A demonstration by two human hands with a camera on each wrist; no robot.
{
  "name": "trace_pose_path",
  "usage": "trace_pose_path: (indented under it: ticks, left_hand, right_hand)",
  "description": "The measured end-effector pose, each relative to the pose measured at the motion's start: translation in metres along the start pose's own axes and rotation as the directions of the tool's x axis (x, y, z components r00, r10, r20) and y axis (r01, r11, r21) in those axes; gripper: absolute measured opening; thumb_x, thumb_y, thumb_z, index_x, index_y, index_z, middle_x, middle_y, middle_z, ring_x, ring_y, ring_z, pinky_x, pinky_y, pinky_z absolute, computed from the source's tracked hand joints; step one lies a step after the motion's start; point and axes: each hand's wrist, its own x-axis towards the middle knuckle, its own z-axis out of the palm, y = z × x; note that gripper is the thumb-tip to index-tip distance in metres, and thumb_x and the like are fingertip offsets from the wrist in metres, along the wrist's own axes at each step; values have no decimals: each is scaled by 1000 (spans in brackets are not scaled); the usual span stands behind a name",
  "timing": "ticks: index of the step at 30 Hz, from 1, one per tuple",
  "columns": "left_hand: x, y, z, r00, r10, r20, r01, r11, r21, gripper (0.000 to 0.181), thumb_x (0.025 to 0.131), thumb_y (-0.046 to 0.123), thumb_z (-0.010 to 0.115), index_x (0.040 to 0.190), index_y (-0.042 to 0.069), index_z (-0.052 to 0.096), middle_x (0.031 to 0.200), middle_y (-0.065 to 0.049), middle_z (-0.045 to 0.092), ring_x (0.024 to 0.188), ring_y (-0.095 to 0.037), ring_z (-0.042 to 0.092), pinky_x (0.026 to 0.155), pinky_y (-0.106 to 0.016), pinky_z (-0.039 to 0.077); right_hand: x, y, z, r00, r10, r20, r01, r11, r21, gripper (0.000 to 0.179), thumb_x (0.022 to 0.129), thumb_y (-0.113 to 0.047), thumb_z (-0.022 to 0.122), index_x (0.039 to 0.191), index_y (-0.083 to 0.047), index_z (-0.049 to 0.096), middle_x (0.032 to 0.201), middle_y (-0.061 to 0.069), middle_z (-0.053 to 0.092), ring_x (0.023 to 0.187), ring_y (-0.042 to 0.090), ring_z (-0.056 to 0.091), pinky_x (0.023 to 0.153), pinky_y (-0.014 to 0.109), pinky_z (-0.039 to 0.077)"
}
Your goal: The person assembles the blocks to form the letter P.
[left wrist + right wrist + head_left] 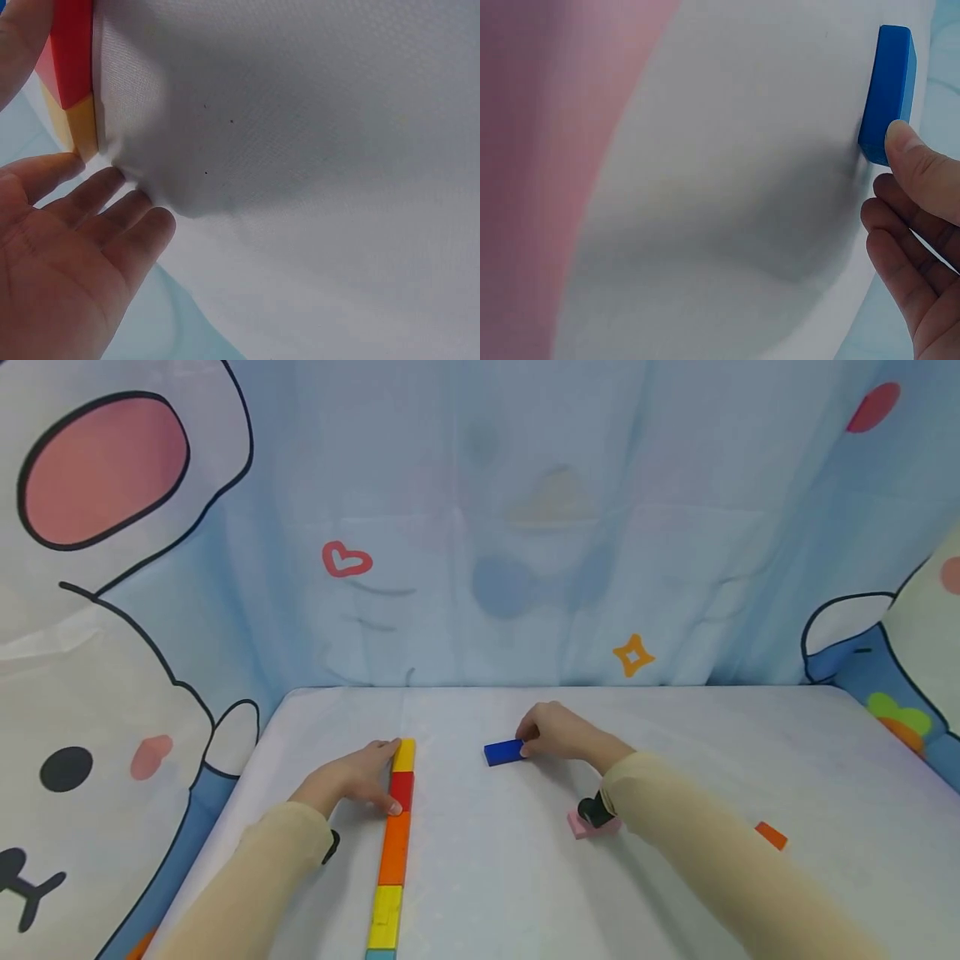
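In the head view a row of flat blocks runs away from me, left of the middle. At its far end lies a yellow block (pixel 404 754), then a red block (pixel 402 790) and an orange block (pixel 394 847). My left hand (pixel 357 778) rests along the left side of this far end. Its thumb lies at the red block and its index fingertip at the yellow block's end; the other fingers are nearly straight. Right of the row, my right hand (pixel 553 732) pinches one end of a blue block (pixel 502 752) between thumb and fingers, close over the table.
Nearer me the row continues with yellow pieces (pixel 385 917) and a light blue block (pixel 381 955). A pink block (pixel 582 827) lies under my right wrist, partly covered. An orange piece (pixel 771 836) lies to the right of that sleeve. A printed curtain (pixel 450 610) hangs behind the white table.
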Motion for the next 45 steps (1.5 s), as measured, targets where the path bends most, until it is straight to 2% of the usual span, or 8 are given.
trace_pose_path:
  ticks: [10, 20, 27, 36, 45]
  left_hand:
    - [2, -2, 0, 1000, -4, 0, 4, 1000, -10, 101, 84, 27, 85, 163, 8, 24, 166, -18, 30, 150, -35, 35, 120, -55, 38]
    - [5, -2, 0, 1000, -21, -2, 21, 1000, -15, 102, 83, 28, 86, 163, 10, 25, 166, -17, 30, 150, -34, 36, 119, -55, 39]
    - [6, -2, 1, 1000, -18, -4, 18, 1000, -17, 102, 83, 28, 86, 163, 10, 24, 166, -17, 30, 149, -33, 38, 120, -53, 40]
    - [5, -1, 1, 1000, -19, -10, 19, 999, -28, 102, 83, 26, 86, 163, 10, 25, 166, -17, 30, 149, -33, 37, 118, -53, 41]
    - [5, -1, 1, 1000, -19, -9, 19, 1000, -24, 103, 82, 27, 87, 163, 11, 25, 166, -17, 31, 149, -33, 38, 117, -53, 43]
  right_hand:
    - [21, -23, 9, 999, -50, -8, 50, 999, 19, 24, 91, -13, 77, 113, -4, 77, 102, 6, 77, 90, 15, 65, 88, 34, 58]
    - [32, -44, 19, 995, -95, -37, 97, 994, 41, 26, 92, -12, 76, 116, -3, 76, 105, 8, 77, 95, 16, 67, 92, 36, 58]
    - [40, -55, 28, 995, -87, -53, 90, 994, 63, 27, 93, -12, 75, 118, -4, 76, 109, 8, 77, 97, 17, 66, 94, 36, 57]
    - [47, -68, 35, 997, -56, -54, 61, 995, 82, 28, 95, -14, 73, 122, -6, 74, 118, 8, 75, 109, 21, 67, 102, 39, 56]
    - [52, -73, 38, 997, -51, -61, 56, 994, 94, 27, 95, -14, 73, 121, -7, 75, 117, 8, 75, 104, 20, 66, 102, 38, 56]
